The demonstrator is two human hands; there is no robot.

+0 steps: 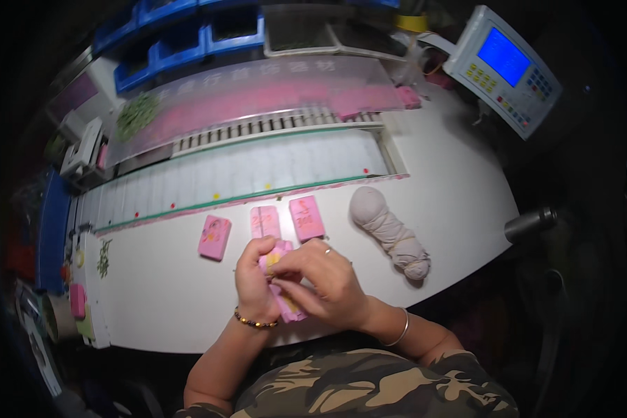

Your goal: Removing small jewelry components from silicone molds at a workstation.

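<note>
My left hand, with a beaded bracelet at its wrist, is closed around a bundle of pink packets with yellow on it. Over that bundle, my right hand has its thumb and fingers pressed together; what exactly they pinch is hidden. Just beyond the hands lie pink blocks with red handwritten marks: a left one, a paler middle one and a right one. Right of them rests a greyish cloth roll wound with cord.
A long white channel with a green edge crosses the white table. Behind it lies a clear cover with green leaves. Blue bins line the back. A keypad display stands far right, a metal cylinder below it.
</note>
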